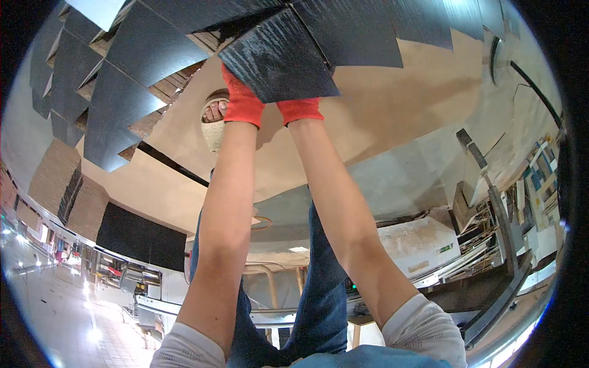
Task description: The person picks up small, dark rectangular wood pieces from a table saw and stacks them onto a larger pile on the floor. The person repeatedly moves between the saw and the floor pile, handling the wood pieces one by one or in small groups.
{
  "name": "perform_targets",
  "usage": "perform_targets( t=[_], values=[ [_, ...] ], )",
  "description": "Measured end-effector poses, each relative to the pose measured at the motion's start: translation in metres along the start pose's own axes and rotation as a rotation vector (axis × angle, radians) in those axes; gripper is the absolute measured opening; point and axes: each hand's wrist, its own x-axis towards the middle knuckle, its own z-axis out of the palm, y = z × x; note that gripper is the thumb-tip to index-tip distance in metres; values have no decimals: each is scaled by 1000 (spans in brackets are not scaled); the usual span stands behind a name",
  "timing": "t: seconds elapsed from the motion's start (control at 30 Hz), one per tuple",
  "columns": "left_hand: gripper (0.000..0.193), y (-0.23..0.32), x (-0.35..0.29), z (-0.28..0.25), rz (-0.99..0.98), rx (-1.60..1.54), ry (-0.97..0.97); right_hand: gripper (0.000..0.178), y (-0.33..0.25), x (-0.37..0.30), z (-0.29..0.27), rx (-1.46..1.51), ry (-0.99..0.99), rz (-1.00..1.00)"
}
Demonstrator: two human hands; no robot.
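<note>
Both my arms reach forward, each hand in a red glove. A dark, glossy square-edged panel [279, 58] with a streaked surface lies over my hands, tilted among other dark panels. My left hand [243, 101] grips it at its near left side, and my right hand [300, 109] is under its near edge. The panel hides the fingers of both hands. Several more dark panels [147, 43] lie in overlapping stacks to the left, with brown edges showing between them. Others [356, 34] continue to the right of the held panel.
A tan board surface [399, 92] spreads beneath the panels. A foot in a woven slipper [213, 129] stands on it beside my left wrist. At right are a metal bar frame [500, 208] and piled offcut strips [485, 239]. Stacked boards [55, 178] and a tiled floor [49, 300] lie left.
</note>
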Motion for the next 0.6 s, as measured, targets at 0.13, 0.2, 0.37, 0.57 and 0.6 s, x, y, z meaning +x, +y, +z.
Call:
perform_targets(
  t=[0.13, 0.2, 0.37, 0.57, 0.6],
  values=[
    [62, 21, -23, 34, -244, -828, 3, 66, -15, 5, 2, -197, 23, -58],
    [63, 22, -11, 48, -121, -406, 66, 68, -20, 4, 11, -377, -4, -84],
    [60, 45, -23, 60, -175, -424, 210, 54, -34, -6, 30, 298, 197, 166],
    [46, 92, -32, 120, 3, 370, 149, 61, -38, -26, -19, 110, 273, 202],
    [43, 100, -38, 130, 125, 806, 111, 63, -37, -44, -26, -4, 365, 217]
  ],
)
